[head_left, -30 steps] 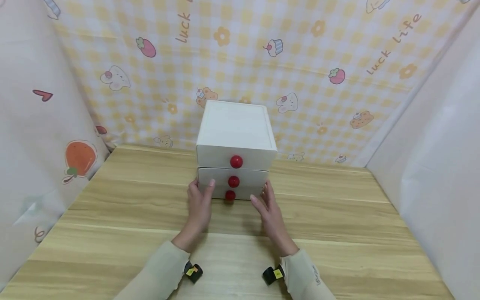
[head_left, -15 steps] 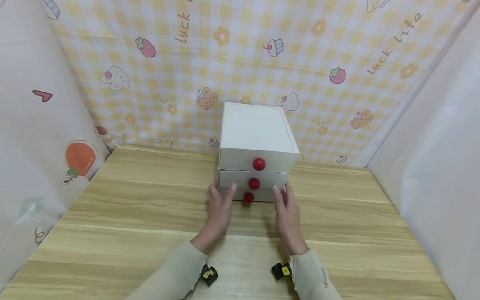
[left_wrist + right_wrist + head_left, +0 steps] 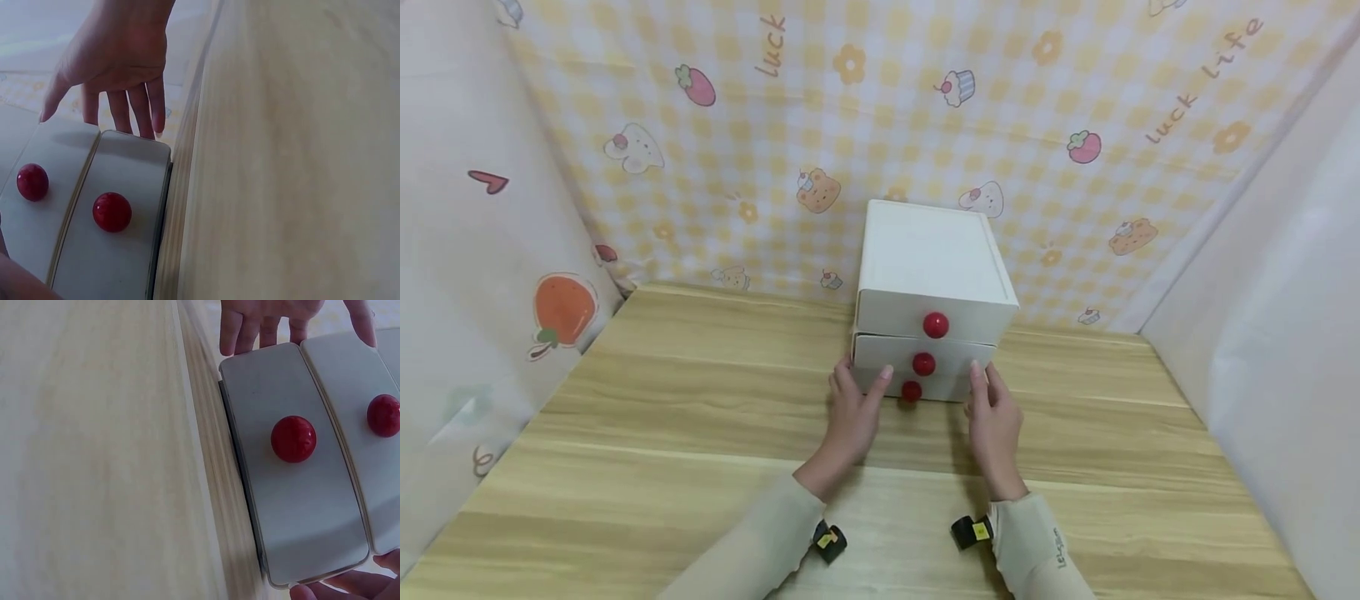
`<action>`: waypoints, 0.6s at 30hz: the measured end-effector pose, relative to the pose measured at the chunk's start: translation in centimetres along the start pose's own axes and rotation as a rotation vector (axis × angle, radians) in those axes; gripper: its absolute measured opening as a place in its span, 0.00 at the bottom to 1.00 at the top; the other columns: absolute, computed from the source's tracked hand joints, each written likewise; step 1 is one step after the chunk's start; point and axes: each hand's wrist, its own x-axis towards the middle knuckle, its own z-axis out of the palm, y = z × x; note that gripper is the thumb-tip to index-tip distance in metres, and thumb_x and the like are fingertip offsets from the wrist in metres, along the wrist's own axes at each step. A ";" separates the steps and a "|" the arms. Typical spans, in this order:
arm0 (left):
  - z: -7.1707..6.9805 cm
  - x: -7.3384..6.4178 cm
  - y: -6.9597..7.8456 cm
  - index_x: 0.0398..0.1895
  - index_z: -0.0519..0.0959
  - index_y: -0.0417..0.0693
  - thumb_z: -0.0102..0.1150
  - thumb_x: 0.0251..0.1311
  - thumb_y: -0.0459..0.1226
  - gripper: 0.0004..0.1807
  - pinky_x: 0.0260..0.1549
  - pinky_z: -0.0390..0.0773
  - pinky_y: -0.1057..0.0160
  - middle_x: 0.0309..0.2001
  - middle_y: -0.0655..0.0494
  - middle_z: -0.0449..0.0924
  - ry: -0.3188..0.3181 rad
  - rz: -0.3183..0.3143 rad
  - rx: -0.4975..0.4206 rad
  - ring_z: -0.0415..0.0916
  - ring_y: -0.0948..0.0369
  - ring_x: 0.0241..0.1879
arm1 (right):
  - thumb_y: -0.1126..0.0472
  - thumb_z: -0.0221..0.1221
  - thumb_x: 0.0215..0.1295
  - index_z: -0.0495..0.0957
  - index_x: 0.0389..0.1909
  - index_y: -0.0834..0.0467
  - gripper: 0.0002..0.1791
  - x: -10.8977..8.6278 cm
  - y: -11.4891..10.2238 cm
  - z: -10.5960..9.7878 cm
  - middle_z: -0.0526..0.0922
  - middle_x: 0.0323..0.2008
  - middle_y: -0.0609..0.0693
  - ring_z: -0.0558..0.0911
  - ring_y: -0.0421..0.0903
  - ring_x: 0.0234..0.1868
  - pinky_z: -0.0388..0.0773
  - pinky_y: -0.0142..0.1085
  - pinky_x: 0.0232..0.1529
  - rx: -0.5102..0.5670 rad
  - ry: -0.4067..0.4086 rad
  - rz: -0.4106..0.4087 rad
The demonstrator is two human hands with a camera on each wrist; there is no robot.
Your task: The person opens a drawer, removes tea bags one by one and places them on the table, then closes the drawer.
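A white three-drawer box (image 3: pixel 936 254) stands on the wooden table, a round red knob (image 3: pixel 936 325) on each drawer front. At its lower left side is my left hand (image 3: pixel 852 421), fingers straight along the side wall and thumb over the front. My right hand (image 3: pixel 995 433) rests against the lower right side in the same way. In the left wrist view, the straight fingers (image 3: pixel 119 103) reach past the edge of the lower drawer front (image 3: pixel 119 262). The right wrist view has both hands flanking the box, partly hidden behind it.
The wooden table (image 3: pixel 647 500) spreads out around the box. Behind it hangs a yellow checked cloth (image 3: pixel 760 133) with cartoon prints. White cloth walls (image 3: pixel 1285 267) close off the left and right sides. Black wrist cameras (image 3: pixel 829 542) sit at both cuffs.
The box has moved to the right across the table, with both hands at its sides moving along. The movement was smaller in the last half second. Its drawers look the same.
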 end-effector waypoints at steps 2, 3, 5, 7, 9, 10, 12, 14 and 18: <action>-0.1 0.0 0.0 0.78 0.48 0.40 0.49 0.69 0.61 0.47 0.71 0.59 0.35 0.74 0.36 0.54 -0.005 -0.001 0.001 0.59 0.38 0.72 | 0.31 0.45 0.73 0.68 0.73 0.46 0.36 0.1 0.0 0.0 0.77 0.26 0.56 0.76 0.46 0.26 0.72 0.31 0.28 0.004 0.003 0.004; -0.1 0.0 0.0 0.78 0.48 0.40 0.50 0.69 0.60 0.47 0.71 0.60 0.36 0.73 0.36 0.55 -0.005 0.002 -0.003 0.59 0.39 0.71 | 0.30 0.46 0.72 0.68 0.73 0.46 0.36 0.1 0.0 0.0 0.76 0.25 0.56 0.76 0.45 0.26 0.72 0.31 0.27 0.005 0.006 0.006; -0.1 0.0 0.1 0.78 0.48 0.41 0.52 0.68 0.59 0.48 0.71 0.61 0.37 0.72 0.36 0.56 -0.010 0.006 -0.009 0.60 0.40 0.70 | 0.30 0.46 0.72 0.69 0.73 0.46 0.36 0.2 0.0 0.0 0.76 0.24 0.54 0.75 0.43 0.25 0.73 0.31 0.27 0.009 0.014 0.009; -0.1 0.1 0.0 0.78 0.48 0.41 0.54 0.68 0.58 0.47 0.71 0.61 0.37 0.72 0.36 0.56 -0.010 0.012 -0.013 0.61 0.40 0.70 | 0.29 0.46 0.71 0.69 0.73 0.45 0.37 0.3 0.0 -0.1 0.74 0.22 0.53 0.74 0.43 0.24 0.73 0.32 0.26 0.015 0.021 0.010; -0.1 0.2 -0.1 0.78 0.49 0.40 0.55 0.68 0.57 0.47 0.71 0.61 0.38 0.73 0.36 0.56 -0.016 0.022 -0.021 0.60 0.41 0.71 | 0.29 0.47 0.70 0.69 0.73 0.46 0.37 0.3 0.1 -0.1 0.74 0.21 0.53 0.75 0.44 0.24 0.73 0.32 0.26 0.023 0.029 0.009; -0.2 0.3 -0.1 0.78 0.49 0.40 0.55 0.68 0.56 0.47 0.72 0.60 0.38 0.73 0.36 0.56 -0.020 0.027 -0.024 0.59 0.40 0.72 | 0.29 0.47 0.70 0.69 0.72 0.46 0.37 0.4 0.1 -0.1 0.75 0.22 0.54 0.75 0.46 0.24 0.73 0.32 0.25 0.025 0.033 0.008; -0.3 0.4 -0.2 0.78 0.49 0.40 0.55 0.68 0.55 0.46 0.74 0.57 0.38 0.75 0.37 0.55 -0.029 0.030 -0.028 0.56 0.41 0.74 | 0.29 0.47 0.70 0.70 0.72 0.46 0.37 0.4 0.2 -0.1 0.76 0.23 0.56 0.76 0.48 0.25 0.73 0.32 0.25 0.026 0.040 0.005; -0.4 0.4 -0.4 0.78 0.49 0.40 0.55 0.69 0.54 0.45 0.75 0.56 0.39 0.76 0.38 0.54 -0.039 0.026 -0.034 0.55 0.42 0.76 | 0.30 0.47 0.71 0.70 0.72 0.47 0.37 0.4 0.4 0.0 0.77 0.24 0.59 0.77 0.49 0.26 0.73 0.32 0.25 0.025 0.043 0.001; -0.6 0.3 -0.5 0.80 0.47 0.42 0.54 0.70 0.53 0.45 0.75 0.53 0.38 0.77 0.39 0.51 -0.060 0.012 -0.041 0.51 0.42 0.77 | 0.31 0.48 0.71 0.69 0.73 0.48 0.37 0.4 0.5 0.0 0.77 0.25 0.58 0.77 0.48 0.26 0.73 0.31 0.27 0.019 0.030 -0.002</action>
